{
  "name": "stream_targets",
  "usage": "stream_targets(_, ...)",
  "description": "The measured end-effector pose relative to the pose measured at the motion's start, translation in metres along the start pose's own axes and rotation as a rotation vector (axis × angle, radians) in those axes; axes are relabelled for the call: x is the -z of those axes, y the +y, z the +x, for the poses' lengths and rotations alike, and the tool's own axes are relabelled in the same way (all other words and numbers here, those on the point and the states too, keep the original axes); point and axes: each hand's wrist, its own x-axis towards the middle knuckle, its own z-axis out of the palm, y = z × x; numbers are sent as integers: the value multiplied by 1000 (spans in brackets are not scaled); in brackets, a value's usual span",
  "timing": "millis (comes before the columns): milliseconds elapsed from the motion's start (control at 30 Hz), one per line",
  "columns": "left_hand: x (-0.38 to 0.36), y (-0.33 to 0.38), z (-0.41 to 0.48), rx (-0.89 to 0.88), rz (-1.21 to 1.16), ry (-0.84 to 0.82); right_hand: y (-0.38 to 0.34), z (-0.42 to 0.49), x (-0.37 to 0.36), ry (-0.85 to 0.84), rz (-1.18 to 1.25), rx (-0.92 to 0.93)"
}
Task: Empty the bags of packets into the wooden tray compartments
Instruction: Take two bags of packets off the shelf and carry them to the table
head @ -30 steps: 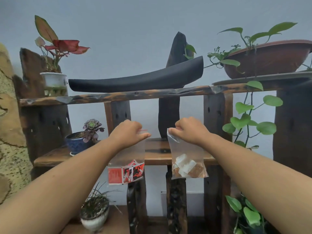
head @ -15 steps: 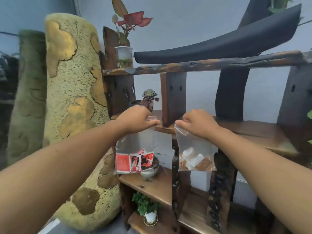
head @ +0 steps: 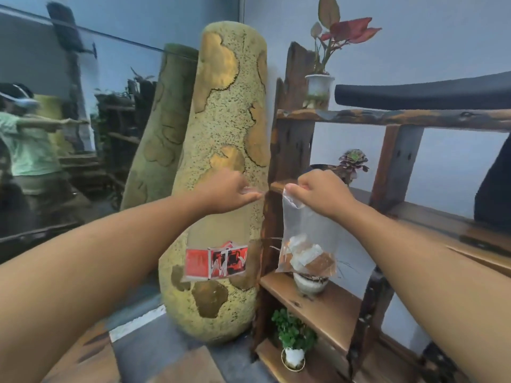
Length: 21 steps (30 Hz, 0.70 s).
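My left hand (head: 225,193) pinches the top edge of a clear plastic bag (head: 218,239) that hangs in front of a big yellow vase. Red, black and white packets (head: 217,262) lie at its bottom. My right hand (head: 322,193) grips the top of a second clear bag (head: 308,239), which hangs beside the shelf post and holds white and brown packets (head: 308,257). Both arms are stretched out forward at chest height, the two bags a short way apart. No wooden tray is in view.
A tall speckled yellow vase (head: 221,128) stands on the floor ahead. To its right is a dark wooden shelf unit (head: 318,297) with small potted plants (head: 294,335). At the left a glass pane (head: 55,134) reflects a person. Wooden floor boards (head: 91,360) lie below.
The view has swung left and down, from the shelf to the yellow vase and glass pane. Both hands keep hold of their hanging bags, still side by side.
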Motion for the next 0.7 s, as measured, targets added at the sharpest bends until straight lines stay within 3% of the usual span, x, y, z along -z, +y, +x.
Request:
stream_targets(167,17,-71,-40,71,9,2,-74,40,-41,-29,40,107)
stream_targets(700,68,-283,-259,587,99,-36,-348,108,-195,-180,214,508)
